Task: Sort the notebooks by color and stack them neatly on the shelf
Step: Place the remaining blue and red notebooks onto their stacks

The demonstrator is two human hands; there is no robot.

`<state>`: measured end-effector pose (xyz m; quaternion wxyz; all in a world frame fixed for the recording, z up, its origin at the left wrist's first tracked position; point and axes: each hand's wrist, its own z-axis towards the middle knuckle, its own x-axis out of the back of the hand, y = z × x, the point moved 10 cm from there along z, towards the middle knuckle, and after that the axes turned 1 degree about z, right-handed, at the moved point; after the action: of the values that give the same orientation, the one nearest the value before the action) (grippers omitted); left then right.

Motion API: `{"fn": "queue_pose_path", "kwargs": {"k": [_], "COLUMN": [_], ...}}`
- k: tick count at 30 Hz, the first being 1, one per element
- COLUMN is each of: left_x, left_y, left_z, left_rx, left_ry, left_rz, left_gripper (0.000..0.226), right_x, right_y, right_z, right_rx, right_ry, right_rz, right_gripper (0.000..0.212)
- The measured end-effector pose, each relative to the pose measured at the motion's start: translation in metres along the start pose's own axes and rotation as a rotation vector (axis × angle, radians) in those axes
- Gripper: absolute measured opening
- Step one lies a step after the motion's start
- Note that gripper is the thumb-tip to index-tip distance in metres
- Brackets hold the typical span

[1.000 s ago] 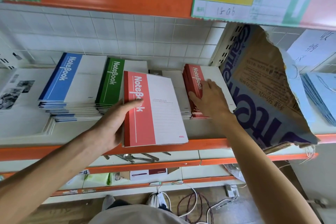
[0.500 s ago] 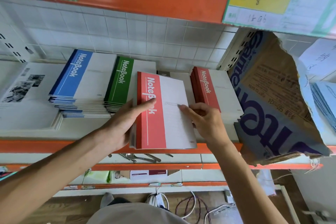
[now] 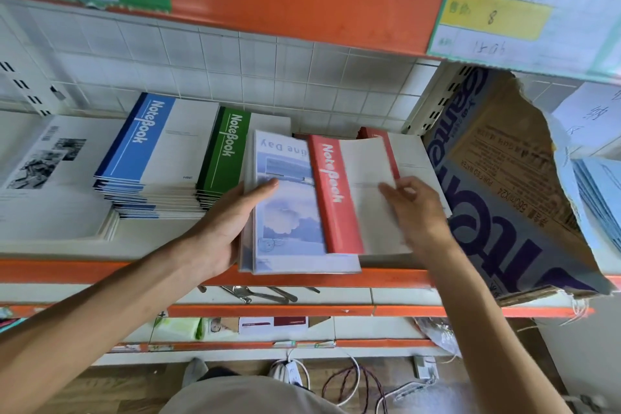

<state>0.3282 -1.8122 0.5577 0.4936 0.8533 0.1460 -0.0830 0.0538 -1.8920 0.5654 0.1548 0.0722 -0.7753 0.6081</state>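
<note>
Nearest the camera, at lower centre of the frame, the orange front edge of the metal shelf (image 3: 100, 270) carries a small mixed pile that hangs slightly over it. The left hand (image 3: 228, 228) holds that pile by its left edge, thumb laid flat across the pale blue sky-print notebook with "Day" lettering (image 3: 285, 212). On top of it, centre frame, lies the red-and-white notebook marked "NoteBook" (image 3: 332, 198), and the right hand (image 3: 413, 208) pinches its white cover, fingers curled at the page edge, lifting it towards the right.

Just behind, centre right, sits the red notebook stack (image 3: 413, 151), mostly hidden by the lifted cover; that looks like its home. Further left, the green notebook stack (image 3: 225, 151) and the blue notebook stack (image 3: 148, 151) stand side by side, already grouped by colour, though the blue one's lower edges are fanned out untidily. My read: well along. Left to do are this red one, the sky-print notebook, and some squaring up.
</note>
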Motion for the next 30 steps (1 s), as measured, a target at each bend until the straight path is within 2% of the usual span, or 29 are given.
{"fn": "queue_pose_path", "kwargs": {"k": [4,7,8,9,11,13,19,21,23,24,27,30], "left_x": [0.005,0.007,0.007,0.007,0.009,0.008,0.011,0.015,0.02,0.024,0.038,0.058], "left_y": [0.005,0.005,0.005,0.006,0.005,0.006,0.005,0.005,0.007,0.01,0.018,0.025], "left_z": [-0.002,-0.002,-0.002,-0.002,-0.001,-0.003,-0.006,-0.009,-0.012,-0.016,-0.025,-0.041], "left_rx": [-0.002,0.005,0.004,-0.002,-0.004,-0.01,-0.008,-0.011,-0.02,-0.031,-0.07,-0.068], "left_ry": [-0.003,-0.007,-0.008,-0.007,-0.004,-0.006,-0.003,0.007,0.012,0.02,0.06,0.112], "left_rz": [-0.006,-0.003,-0.002,-0.001,0.003,0.003,0.013,0.036,0.071,0.093,0.158,0.2], "left_gripper": [0.031,0.034,0.035,0.034,0.034,0.033,0.027,0.028,0.032,0.031,0.018,0.012], "right_x": [0.06,0.049,0.032,0.013,-0.018,-0.033,-0.033,-0.038,-0.055,-0.068,-0.108,-0.141], "right_y": [-0.014,-0.035,-0.042,-0.044,-0.028,-0.013,-0.016,-0.032,-0.058,-0.07,-0.089,-0.082], "right_z": [0.042,0.042,0.035,0.029,0.027,0.03,0.031,0.019,-0.005,-0.016,-0.032,-0.029], "right_rx": [0.03,0.221,0.341,0.418,0.407,0.345,0.378,0.478,0.637,0.662,0.465,0.237], "right_ry": [0.276,0.357,0.352,0.287,0.065,-0.043,-0.012,0.028,-0.008,-0.101,-0.399,-0.503], "right_rz": [-0.329,-0.897,-1.029,-1.055,-0.93,-0.901,-0.918,-0.94,-0.817,-0.665,-0.252,-0.061], "right_gripper": [0.026,0.04,0.045,0.048,0.056,0.065,0.061,0.06,0.057,0.055,0.047,0.038]}}
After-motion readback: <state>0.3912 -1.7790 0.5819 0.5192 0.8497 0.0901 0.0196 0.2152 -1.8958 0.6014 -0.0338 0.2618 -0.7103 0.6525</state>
